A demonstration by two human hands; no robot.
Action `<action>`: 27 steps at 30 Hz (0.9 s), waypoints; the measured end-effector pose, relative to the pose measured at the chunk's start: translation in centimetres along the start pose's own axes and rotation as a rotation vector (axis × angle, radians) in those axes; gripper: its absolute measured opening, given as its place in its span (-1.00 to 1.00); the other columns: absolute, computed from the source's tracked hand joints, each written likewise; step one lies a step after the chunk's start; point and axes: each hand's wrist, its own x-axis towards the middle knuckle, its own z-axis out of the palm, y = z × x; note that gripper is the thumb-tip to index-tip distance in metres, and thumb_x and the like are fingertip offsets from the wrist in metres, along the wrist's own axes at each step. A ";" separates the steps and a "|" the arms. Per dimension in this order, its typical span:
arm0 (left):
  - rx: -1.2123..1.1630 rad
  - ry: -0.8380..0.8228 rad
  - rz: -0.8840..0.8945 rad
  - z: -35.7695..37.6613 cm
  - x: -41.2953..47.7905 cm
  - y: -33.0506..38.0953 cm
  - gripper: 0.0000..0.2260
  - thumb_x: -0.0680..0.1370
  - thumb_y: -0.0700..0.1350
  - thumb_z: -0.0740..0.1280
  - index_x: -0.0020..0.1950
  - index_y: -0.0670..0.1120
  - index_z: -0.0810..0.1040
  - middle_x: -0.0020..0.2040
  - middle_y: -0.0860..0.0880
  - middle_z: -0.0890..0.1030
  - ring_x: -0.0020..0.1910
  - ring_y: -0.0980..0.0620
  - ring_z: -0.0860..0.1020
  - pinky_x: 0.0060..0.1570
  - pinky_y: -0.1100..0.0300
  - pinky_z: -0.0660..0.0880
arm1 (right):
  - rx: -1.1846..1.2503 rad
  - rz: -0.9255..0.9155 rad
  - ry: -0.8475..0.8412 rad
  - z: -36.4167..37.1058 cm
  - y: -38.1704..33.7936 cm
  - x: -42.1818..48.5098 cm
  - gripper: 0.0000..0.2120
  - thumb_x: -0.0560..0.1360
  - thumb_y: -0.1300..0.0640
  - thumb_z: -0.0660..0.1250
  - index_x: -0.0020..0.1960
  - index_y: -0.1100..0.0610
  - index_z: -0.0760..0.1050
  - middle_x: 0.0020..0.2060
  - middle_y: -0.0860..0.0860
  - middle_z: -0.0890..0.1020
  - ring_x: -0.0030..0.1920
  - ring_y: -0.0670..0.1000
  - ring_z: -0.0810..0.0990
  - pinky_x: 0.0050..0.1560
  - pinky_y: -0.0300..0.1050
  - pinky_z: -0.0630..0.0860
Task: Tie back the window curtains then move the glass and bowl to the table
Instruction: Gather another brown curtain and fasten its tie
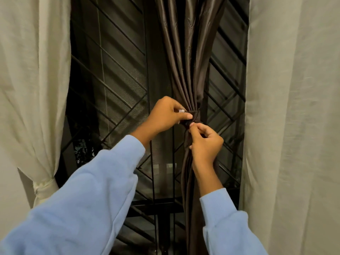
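Note:
A dark brown satin curtain [187,52] hangs gathered in front of the window, cinched at its waist by a brown tie band [196,115]. My left hand [165,113] pinches the left end of the band at the knot. Just below it, my right hand [206,142] pinches the band's other end against the curtain. A cream curtain [31,80] on the left is held back by its own cream tie [43,186]. Another cream curtain [294,107] hangs loose on the right. Neither glass nor bowl is in view.
Behind the curtains is a window with a black metal grille [117,74] of diagonal bars and a mesh screen. A dark sill or ledge [158,205] runs across below my hands. It is dark outside.

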 end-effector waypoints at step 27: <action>-0.344 -0.141 -0.246 -1.1 -0.2 -0.1 -0.77 0.46 -0.12 0.46 -0.09 -0.31 0.63 -0.34 -0.11 0.58 -0.45 0.13 0.49 -0.40 0.31 0.40 | 0.256 0.419 -0.222 0.6 -0.5 -0.6 -0.91 0.57 0.14 0.33 -0.03 0.09 0.62 -0.29 -0.03 0.62 -0.46 -0.13 0.54 -0.43 -0.29 0.45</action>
